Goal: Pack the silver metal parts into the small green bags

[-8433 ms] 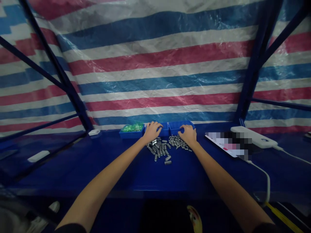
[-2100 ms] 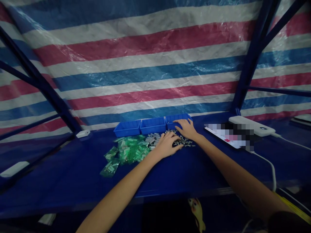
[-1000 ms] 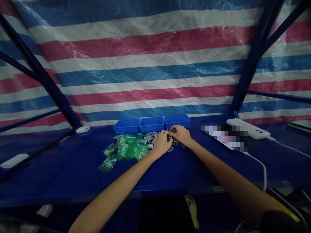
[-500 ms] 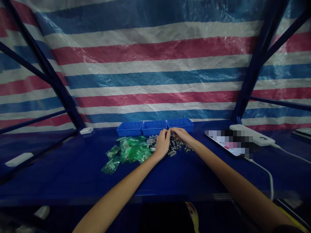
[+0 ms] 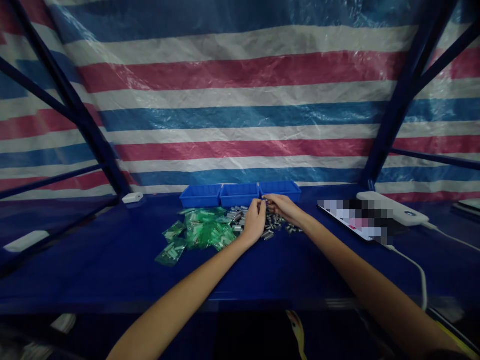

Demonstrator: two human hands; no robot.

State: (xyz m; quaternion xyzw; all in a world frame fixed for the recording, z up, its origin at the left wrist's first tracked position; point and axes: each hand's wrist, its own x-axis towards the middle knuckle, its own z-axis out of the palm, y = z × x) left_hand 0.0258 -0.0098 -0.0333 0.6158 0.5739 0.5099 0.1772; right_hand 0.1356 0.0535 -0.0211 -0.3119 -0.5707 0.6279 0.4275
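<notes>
Probably a small workshop or makeshift assembly station; which of the two cannot be told. A blue surface (image 5: 277, 270) stands inside a frame (image 5: 398, 112) of dark blue metal bars, screened by a shiny plastic sheet (image 5: 240, 117) striped in red, white and blue. Three blue bins (image 5: 240, 201) line up near the back of the surface, and in front of them lie loose metal parts (image 5: 268, 234) in heaps beside a pile of filled green bags (image 5: 210, 231).
</notes>
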